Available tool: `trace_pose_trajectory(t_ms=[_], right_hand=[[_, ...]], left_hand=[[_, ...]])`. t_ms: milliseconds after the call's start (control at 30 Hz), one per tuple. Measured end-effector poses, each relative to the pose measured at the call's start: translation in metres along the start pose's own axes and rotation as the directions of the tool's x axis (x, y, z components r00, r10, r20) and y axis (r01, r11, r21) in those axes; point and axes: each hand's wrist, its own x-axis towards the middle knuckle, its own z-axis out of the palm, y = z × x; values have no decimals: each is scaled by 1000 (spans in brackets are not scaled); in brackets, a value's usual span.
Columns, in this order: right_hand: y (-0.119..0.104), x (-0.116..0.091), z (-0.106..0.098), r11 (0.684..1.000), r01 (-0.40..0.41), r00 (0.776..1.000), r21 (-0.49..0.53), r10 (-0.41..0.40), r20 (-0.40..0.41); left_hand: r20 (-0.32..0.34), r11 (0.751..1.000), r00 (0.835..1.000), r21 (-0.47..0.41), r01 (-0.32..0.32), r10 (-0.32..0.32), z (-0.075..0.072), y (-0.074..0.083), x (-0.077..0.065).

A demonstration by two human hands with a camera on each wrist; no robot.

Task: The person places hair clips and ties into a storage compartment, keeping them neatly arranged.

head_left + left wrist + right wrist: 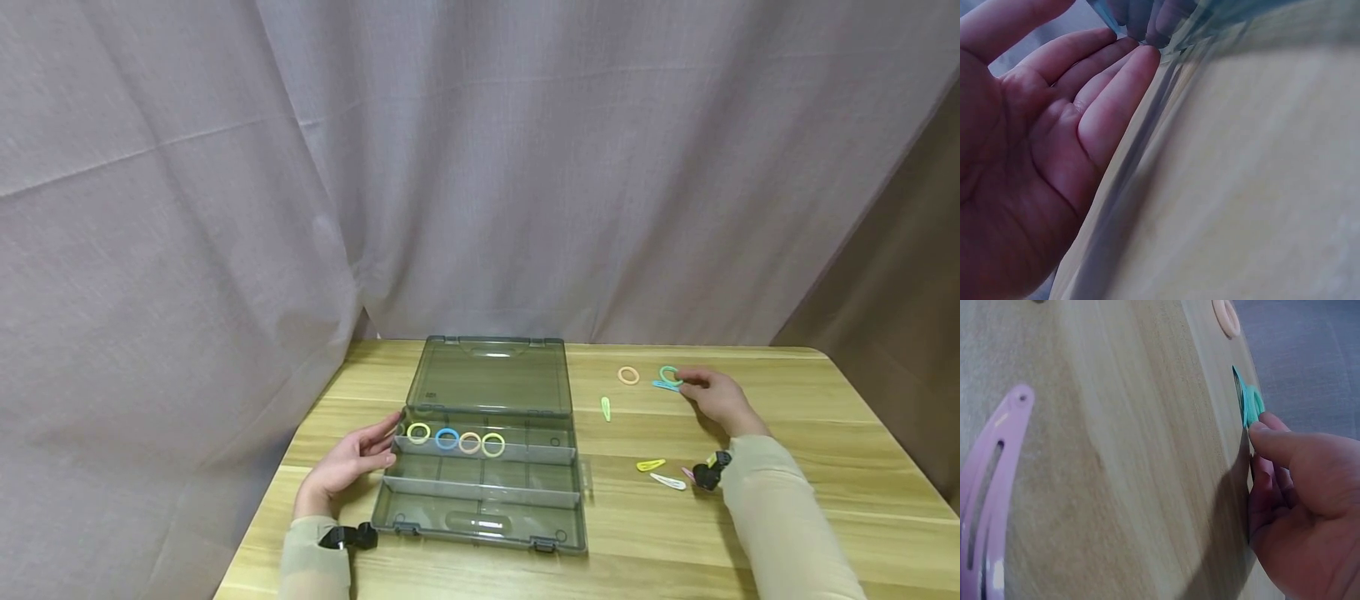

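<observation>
Four rings in box: head view only.

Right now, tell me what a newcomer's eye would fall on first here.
Most likely the see-through dark case, open on the wooden table with its lid laid back, four bright rings in a row toward the lid side. Next, to the case's right, the right hand pinching a green ring by a blue clip. In the right wrist view, a pink clip looms large at the left edge.
</observation>
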Motion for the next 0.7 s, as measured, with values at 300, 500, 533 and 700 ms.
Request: trace_pose_trajectory(t_ms=[300,500,533,700], right_hand=[[3,4,0,999,-14,1000,-28,14,-14],[3,6,2,999,-16,999,-52,14,-34],[3,7,3,998,-18,999,-55,16,-36],[3,8,4,997,-15,999,-75,12,-42]], left_hand=[[6,1000,1000,-9,-3,3,1,1,1],[16,1000,1000,-21,-14,14,2,-1,1],[14,1000,1000,-21,-13,14,1,-1,1],[8,1000,1000,-27,-9,9,1,-2,1]])
